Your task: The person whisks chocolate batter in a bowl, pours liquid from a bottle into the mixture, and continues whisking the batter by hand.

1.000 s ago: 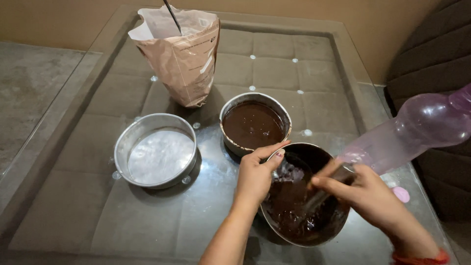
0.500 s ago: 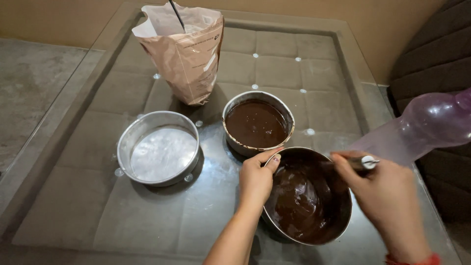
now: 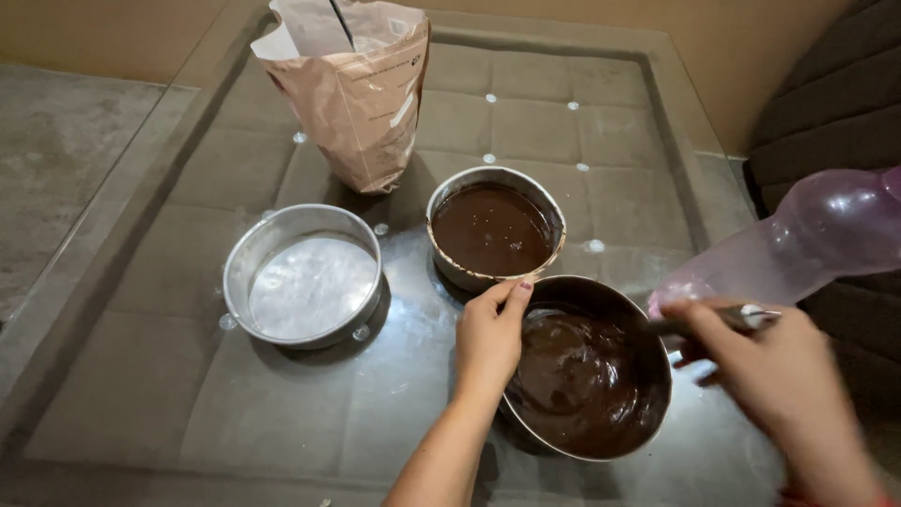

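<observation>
Holding position at a glass-topped table [image 3: 141,394]: two bare hands, both at one mixing bowl.

Item 1. Mixing bowl [image 3: 648,324], one: round, dark-walled metal, tilted toward the person, lying at the near right of the table. It holds thick, glossy chocolate batter [image 3: 572,380], streaked and smeared up the inner wall.

Item 2. Left hand [image 3: 490,340]: fingers closed over the bowl's left rim, thumb outside, gripping it.

Item 3. Right hand [image 3: 784,376]: fist wrapped around the metal handle of a utensil [image 3: 713,322], whose far end dips past the bowl's right rim toward the batter; the working end is too dark to make out. The hand is motion-blurred.

Item 4. Round cake tins, two, both straight-sided light metal. The filled tin [image 3: 495,230] stands just beyond the bowl, nearly touching it, with smooth dark batter to well below the rim. The empty tin [image 3: 305,275] stands to its left, well apart from the bowl, its floor pale and dull, apparently lined or greased.

Item 5. Paper bag [image 3: 361,94], one: pinkish-brown, creased, open at the top, upright behind the two tins, with a thin dark handle rising from its mouth.

Item 6. Plastic bottle [image 3: 817,235], one: translucent, pale violet, lying slantwise at the right edge, its lower end behind the right hand and partly hiding the dark cushioned seat [image 3: 835,94] beyond.

Item 7. Table surface: clear glass over a tufted, buttoned tan panel, with small round studs showing through.
</observation>
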